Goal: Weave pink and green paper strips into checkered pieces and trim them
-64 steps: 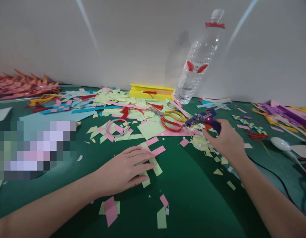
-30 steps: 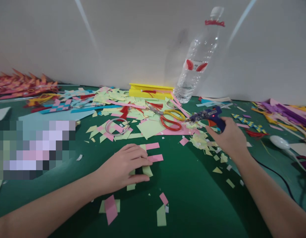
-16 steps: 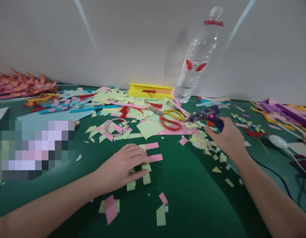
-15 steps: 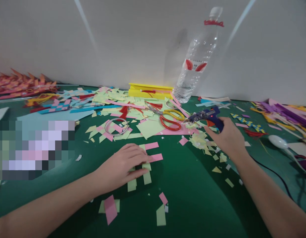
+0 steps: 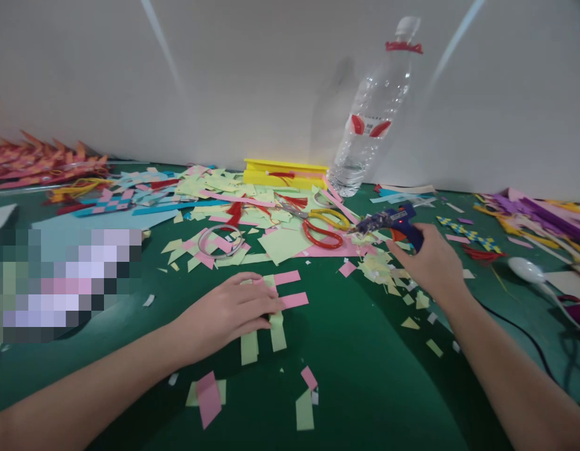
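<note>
My left hand [image 5: 231,310] lies flat, fingers stretched out, on a small weave of pink and pale green paper strips [image 5: 277,305] on the green table [image 5: 365,376]. Pink strip ends stick out to the right of my fingers, green ones below them. My right hand [image 5: 431,263] is closed round the handle of a blue hot glue gun [image 5: 388,222], whose red light is on. The gun's nozzle points left, toward red-handled scissors [image 5: 322,233], and hangs a little above the paper scraps.
Cut paper scraps litter the table's middle. A yellow-handled pair of scissors [image 5: 330,217], a tape ring [image 5: 220,241], a yellow box [image 5: 285,173] and a clear water bottle [image 5: 372,125] stand by the white wall. A black cord [image 5: 520,332] runs right. A white spoon [image 5: 527,270] lies at right.
My left hand slid the strip weave slightly toward me and turned it, so the green ends now point down. My right hand raised the glue gun a little and held it there.
</note>
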`<state>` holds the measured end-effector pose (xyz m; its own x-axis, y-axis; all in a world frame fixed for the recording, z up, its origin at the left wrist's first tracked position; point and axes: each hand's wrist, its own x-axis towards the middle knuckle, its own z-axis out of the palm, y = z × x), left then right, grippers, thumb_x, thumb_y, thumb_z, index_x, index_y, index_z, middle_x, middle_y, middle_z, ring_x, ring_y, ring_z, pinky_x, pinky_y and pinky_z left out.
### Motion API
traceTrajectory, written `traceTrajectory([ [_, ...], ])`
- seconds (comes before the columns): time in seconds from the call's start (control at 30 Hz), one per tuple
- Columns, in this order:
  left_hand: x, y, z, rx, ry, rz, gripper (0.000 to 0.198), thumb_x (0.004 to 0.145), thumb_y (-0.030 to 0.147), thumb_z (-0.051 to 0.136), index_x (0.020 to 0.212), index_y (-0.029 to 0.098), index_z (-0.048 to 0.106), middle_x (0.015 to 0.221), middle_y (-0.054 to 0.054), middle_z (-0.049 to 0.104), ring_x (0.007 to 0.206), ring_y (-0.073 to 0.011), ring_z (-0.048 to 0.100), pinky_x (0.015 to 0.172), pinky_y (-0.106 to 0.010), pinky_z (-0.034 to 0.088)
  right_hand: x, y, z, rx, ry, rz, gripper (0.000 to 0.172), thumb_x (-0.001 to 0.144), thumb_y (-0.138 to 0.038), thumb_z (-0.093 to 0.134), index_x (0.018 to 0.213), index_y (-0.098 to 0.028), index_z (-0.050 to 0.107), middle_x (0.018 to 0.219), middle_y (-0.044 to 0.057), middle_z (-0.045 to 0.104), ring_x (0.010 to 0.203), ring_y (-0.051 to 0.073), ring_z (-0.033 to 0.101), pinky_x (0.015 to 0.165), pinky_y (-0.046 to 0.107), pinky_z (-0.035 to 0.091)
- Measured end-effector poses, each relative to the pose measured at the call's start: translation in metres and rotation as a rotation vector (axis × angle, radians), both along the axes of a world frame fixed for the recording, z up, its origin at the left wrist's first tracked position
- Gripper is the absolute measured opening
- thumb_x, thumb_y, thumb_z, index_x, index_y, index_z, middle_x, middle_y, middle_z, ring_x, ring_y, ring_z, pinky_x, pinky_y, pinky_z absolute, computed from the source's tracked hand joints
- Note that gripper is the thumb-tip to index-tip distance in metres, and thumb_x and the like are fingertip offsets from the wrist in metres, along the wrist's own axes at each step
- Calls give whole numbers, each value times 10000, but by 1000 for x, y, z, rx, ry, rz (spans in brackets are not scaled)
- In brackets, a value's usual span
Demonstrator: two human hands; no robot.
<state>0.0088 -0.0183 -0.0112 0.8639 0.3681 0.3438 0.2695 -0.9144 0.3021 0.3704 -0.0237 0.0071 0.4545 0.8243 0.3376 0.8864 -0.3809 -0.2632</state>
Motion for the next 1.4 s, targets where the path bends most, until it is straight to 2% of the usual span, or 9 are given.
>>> traceTrajectory([
  [0.17, 0, 0, 4, 72, 11, -57, 253, 968, 159, 406, 1189, 189, 524, 1150, -28, 668, 1098, -140, 585, 1035, -332, 328, 0, -1, -1, 36, -12, 9, 596, 733, -567, 526, 1174, -167, 486, 1119, 158, 619, 909, 332, 615, 664, 395, 471],
  [0.3, 0, 0, 0, 106, -9, -55, 288, 964, 106, 381, 1204, 177, 524, 1160, -32, 668, 1119, -139, 576, 1040, -338, 324, 0, 0, -2, 25, -12, -1, 602, 732, -567, 522, 1180, -166, 481, 1120, 153, 619, 922, 333, 611, 672, 391, 467],
  [0.5, 1, -2, 1, 64, 30, -13, 245, 955, 248, 456, 1179, 215, 551, 1132, -29, 681, 1101, -167, 590, 1051, -384, 325, 1, -1, 1, -5, 6, -24, 635, 732, -597, 511, 1201, -170, 470, 1152, 156, 606, 934, 335, 611, 688, 400, 471],
  [0.7, 5, -5, 6, -25, 94, 5, 337, 841, 401, 619, 1128, 229, 584, 1099, -35, 671, 1078, -205, 583, 1050, -410, 322, 1, -1, 1, 24, -5, -5, 627, 725, -607, 511, 1178, -174, 491, 1109, 153, 621, 885, 331, 616, 646, 395, 467],
  [1.07, 9, -6, 7, -145, 134, 36, 200, 856, 334, 614, 1030, 237, 621, 1048, -25, 633, 1070, -201, 536, 1030, -392, 332, 2, -1, 1, -12, 16, -8, 662, 732, -609, 500, 1210, -152, 461, 1144, 173, 602, 928, 348, 606, 667, 412, 470],
  [1.2, 10, -6, 6, -148, 133, 37, 156, 879, 323, 583, 1003, 233, 613, 1026, -25, 627, 1050, -194, 540, 1051, -410, 299, 0, -1, 3, -20, 17, -8, 656, 732, -601, 503, 1207, -151, 458, 1152, 173, 601, 929, 348, 606, 669, 407, 464],
  [1.4, 10, -7, 4, -129, 126, 40, 244, 911, 275, 533, 1153, 259, 562, 1092, -27, 623, 1076, -192, 523, 1056, -416, 291, 0, -1, 3, -31, 17, -12, 661, 731, -611, 504, 1211, -159, 459, 1146, 167, 608, 915, 341, 614, 653, 400, 467],
])
